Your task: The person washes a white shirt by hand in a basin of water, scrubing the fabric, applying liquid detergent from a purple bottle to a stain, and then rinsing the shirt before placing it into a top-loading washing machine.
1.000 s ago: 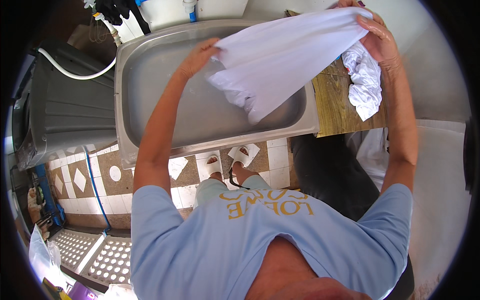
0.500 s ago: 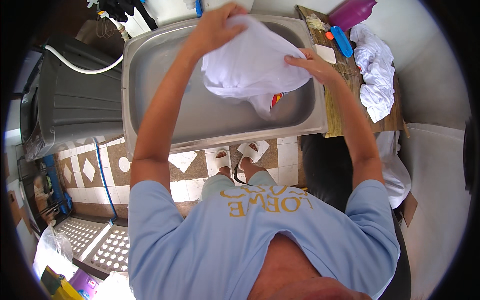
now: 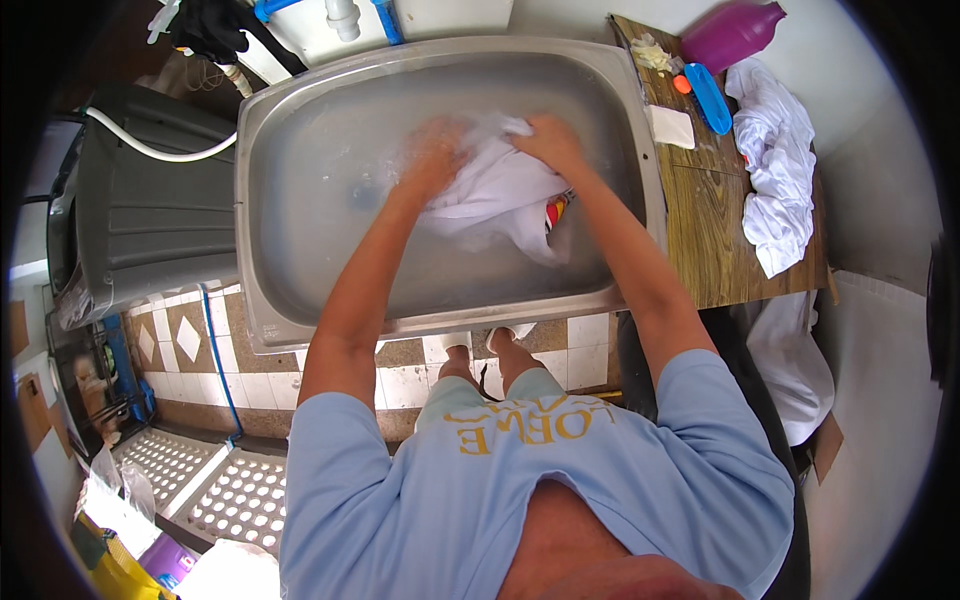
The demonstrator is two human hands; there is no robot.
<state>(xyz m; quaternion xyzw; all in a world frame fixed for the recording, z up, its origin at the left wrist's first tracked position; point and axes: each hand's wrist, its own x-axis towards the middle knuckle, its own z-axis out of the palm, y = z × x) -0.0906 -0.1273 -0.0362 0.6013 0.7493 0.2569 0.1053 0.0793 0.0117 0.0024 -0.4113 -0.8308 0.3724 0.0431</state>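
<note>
A wet white garment (image 3: 497, 191) with a red, yellow and black print lies bunched in cloudy water inside a metal sink basin (image 3: 340, 230). At the garment's left side, my left hand (image 3: 435, 158) is down at the water amid splashes; motion smears its fingers. My right hand (image 3: 552, 145) grips a fold at the garment's upper right, thumb and fingers closed on the cloth. Part of the garment sinks under the water, and its lower end trails toward the basin's near side.
Right of the basin, a wooden board (image 3: 705, 240) bears another white garment (image 3: 775, 160), a blue brush (image 3: 708, 98), a white block (image 3: 671, 127) and a purple bottle (image 3: 733, 35). A grey plastic tub (image 3: 155, 190) and white hose (image 3: 165, 148) stand left.
Both hands have come down from above the basin, bringing the spread, lifted garment into the water, where it is now bunched. Water splashes by my left hand.
</note>
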